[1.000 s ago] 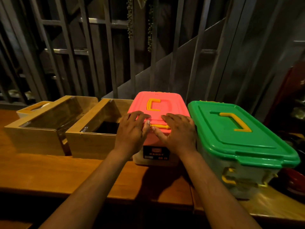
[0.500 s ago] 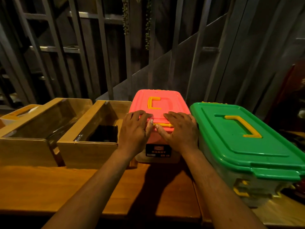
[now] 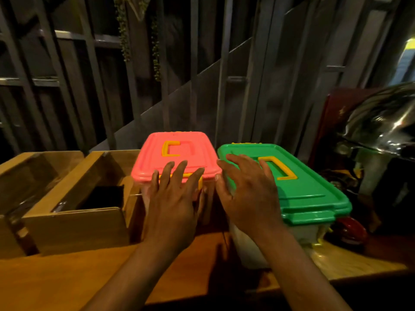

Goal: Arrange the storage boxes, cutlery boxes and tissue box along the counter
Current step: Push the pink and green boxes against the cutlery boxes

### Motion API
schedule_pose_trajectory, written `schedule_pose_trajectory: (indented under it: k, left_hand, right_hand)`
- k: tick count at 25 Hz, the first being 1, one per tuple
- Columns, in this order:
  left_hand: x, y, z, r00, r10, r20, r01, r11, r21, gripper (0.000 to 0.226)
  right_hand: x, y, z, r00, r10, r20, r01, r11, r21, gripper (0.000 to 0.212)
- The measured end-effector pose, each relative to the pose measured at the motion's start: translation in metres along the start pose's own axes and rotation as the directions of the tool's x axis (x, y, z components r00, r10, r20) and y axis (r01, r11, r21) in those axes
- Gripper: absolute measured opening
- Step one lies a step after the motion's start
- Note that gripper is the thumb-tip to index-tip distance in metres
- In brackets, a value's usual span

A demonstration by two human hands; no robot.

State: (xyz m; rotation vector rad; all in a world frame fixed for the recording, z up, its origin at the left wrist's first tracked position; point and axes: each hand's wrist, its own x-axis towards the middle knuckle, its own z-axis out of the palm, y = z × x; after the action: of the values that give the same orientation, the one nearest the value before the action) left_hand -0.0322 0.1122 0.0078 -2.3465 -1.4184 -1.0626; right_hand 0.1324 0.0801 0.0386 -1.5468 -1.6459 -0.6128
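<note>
Reaching forward with fingers spread and gripping nothing, the left hand [image 3: 174,205] covered the pink-lidded storage box's [image 3: 177,153] near end; the right hand [image 3: 247,198], also splayed, hovered over the green-lidded storage box [image 3: 310,196]. Both glossy plastic boxes sat side by side on the wooden counter [image 3: 67,281], right of rectangular wooden cutlery boxes [image 3: 74,223].

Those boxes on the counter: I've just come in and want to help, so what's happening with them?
A person is lining boxes up along the wooden counter. The left hand, fingers spread, is at the front of the pink-lidded box. The right hand, also open, hovers over the near corner of the green-lidded box beside it. Neither hand grips anything. Two wooden boxes stand left of the pink one.
</note>
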Motion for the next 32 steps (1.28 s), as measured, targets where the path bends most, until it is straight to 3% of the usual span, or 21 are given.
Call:
schedule_pose_trajectory:
  k: [2,5,11,20,32]
  left_hand:
    - [-0.004,0.031,-0.001,0.999,0.008,-0.049,-0.009,1.000,-0.011,0.044]
    - [-0.008,0.066,0.005,0.997,0.039,-0.064,-0.038,0.999,0.017,0.045]
    - [-0.022,0.160,0.050,0.999,0.004,-0.048,-0.001,0.997,0.075,0.045]
    - [-0.018,0.181,0.069,0.971,-0.100,-0.218,0.099,0.995,-0.018,0.036]
    - [0.019,0.156,0.097,0.968,-0.129,-0.213,0.131,0.991,-0.007,0.036]
  right_hand:
    - [-0.011,0.034,-0.017,0.999,0.033,-0.043,-0.033,0.999,0.000,0.035]
    - [-0.034,0.087,-0.031,0.993,0.120,0.010,-0.119,0.993,-0.007,0.040]
    - [-0.059,0.178,-0.058,0.992,0.049,0.116,-0.054,0.998,0.038,0.046]
    - [-0.063,0.190,-0.047,0.998,-0.057,0.015,0.054,0.990,0.129,0.039]
    - [-0.030,0.199,-0.008,0.998,-0.060,0.010,0.059,0.990,0.126,0.035]
